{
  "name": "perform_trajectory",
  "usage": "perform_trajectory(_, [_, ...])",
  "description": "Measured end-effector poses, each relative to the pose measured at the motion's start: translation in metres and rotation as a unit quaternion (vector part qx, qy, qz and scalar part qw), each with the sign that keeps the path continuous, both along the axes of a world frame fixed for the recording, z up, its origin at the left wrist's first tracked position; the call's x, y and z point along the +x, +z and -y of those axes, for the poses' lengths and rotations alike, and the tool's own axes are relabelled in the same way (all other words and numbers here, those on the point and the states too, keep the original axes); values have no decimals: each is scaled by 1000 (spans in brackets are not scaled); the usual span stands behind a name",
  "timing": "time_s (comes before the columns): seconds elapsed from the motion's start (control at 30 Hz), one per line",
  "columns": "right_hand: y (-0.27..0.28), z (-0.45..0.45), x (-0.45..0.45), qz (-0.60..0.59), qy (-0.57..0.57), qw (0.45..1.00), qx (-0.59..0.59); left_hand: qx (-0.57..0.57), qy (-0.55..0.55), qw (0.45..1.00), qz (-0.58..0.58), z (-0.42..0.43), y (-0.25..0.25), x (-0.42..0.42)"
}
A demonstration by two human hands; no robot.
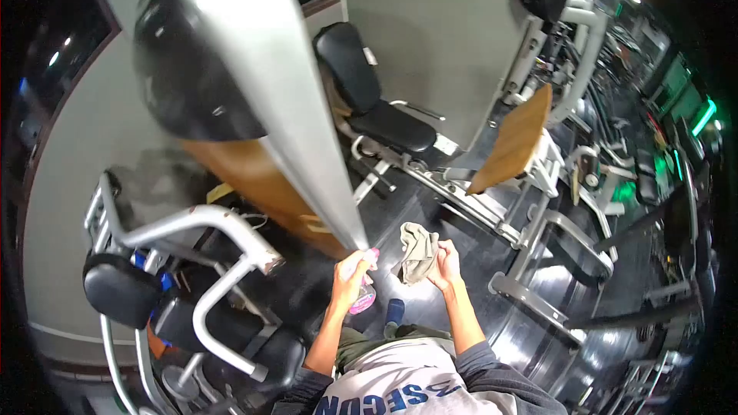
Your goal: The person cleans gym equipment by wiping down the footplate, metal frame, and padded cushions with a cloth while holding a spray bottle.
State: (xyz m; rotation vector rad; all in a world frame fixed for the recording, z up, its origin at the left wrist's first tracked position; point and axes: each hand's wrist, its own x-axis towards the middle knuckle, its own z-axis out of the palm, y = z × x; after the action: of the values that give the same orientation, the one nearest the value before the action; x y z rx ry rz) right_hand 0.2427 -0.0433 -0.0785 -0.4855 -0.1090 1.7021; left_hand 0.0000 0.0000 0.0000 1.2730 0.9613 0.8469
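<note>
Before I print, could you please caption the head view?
Left hand grips spray bottle, right hand holds cloth, amid gym machines.

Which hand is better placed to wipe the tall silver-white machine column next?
Probably the right hand: it already holds the cloth. The left hand appears nearer the column, but it grips the spray bottle, so it seems better suited to spraying.

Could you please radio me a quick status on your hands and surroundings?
Left hand gripping spray bottle. Right hand holding crumpled cloth. Tall machine column looming ahead, left side.
</note>
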Motion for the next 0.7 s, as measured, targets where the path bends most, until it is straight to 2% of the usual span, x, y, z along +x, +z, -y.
perform_trajectory(0.07, [-8, 0, 0, -4, -66, 998, -1, -8, -19, 1000, -12, -22, -3, -1])
perform_trajectory(0.1, [3, 31, 31, -13, -83, 996, 5, 1, -21, 1000, -15, 1, 14, 33])
perform_trajectory(0.2, [32, 61, 79, -1, -166, 986, -30, 0, -57, 998, 14, -1, 18, 82])
perform_trajectory(0.3, [47, 73, 104, 26, -213, 977, 22, -8, -83, 996, 34, -4, 22, 110])
perform_trajectory(0.47, [47, 78, 129, 26, -259, 962, 79, -16, -140, 989, 43, -11, 19, 148])
perform_trajectory(0.57, [59, 72, 140, 89, -309, 944, 71, -20, -163, 986, 35, -22, 17, 171])
perform_trajectory(0.7, [78, 57, 161, 102, -328, 938, 45, -16, -184, 981, 57, -38, 18, 202])
